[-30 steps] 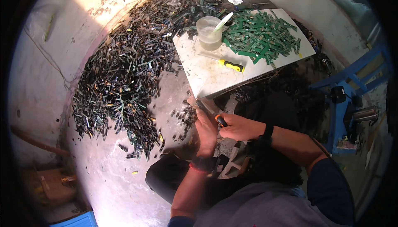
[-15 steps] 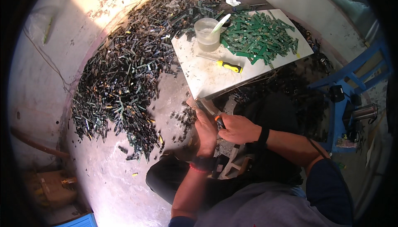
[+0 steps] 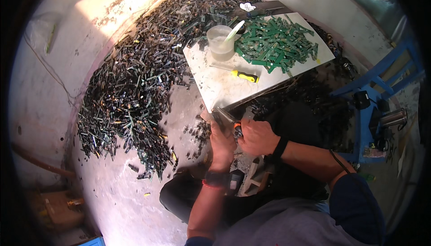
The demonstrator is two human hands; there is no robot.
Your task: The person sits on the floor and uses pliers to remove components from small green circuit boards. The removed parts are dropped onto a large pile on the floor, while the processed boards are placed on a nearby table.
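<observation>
At the near corner of the white board [image 3: 204, 73], my right hand [image 3: 259, 137] is closed around the orange-and-black handle of a tool [image 3: 238, 130]. Its long metal shaft or blade points up and left toward my left fingers; its exact kind is unclear. My left hand [image 3: 222, 145] is closed on a dark narrow strip [image 3: 217, 118] beside the metal, mostly covered by fingers. On the board lie a heap of green circuit board strips [image 3: 280, 44], a yellow-and-black-handled screwdriver [image 3: 244, 76] and a cloudy plastic cup [image 3: 221, 44] with a pale green-white stick [image 3: 235, 30] in it.
A large pile of dark strips [image 3: 130, 93] covers the floor to the left and behind the board. Small dark bits [image 3: 197, 131] lie near my left hand. At right stands a blue chair [image 3: 366, 124] with a metal cup [image 3: 393, 118] on it. A cardboard box [image 3: 63, 208] sits lower left.
The view has shifted slightly. The tool in my right hand has tilted a little against the dark strip, and its blade shows narrower. Both hands keep their grip.
</observation>
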